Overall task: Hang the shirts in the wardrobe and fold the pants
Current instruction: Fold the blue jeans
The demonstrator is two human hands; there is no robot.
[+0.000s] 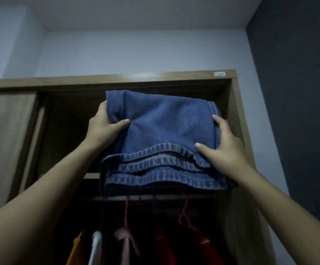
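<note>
Wardrobe shelf: folded jeans (hems toward camera).

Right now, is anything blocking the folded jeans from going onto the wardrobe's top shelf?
Nothing visible does. The folded jeans, held by the left hand and right hand, sit at the open upper compartment, whose dark interior shows no obstruction; the sliding door stands off to the left.
</note>
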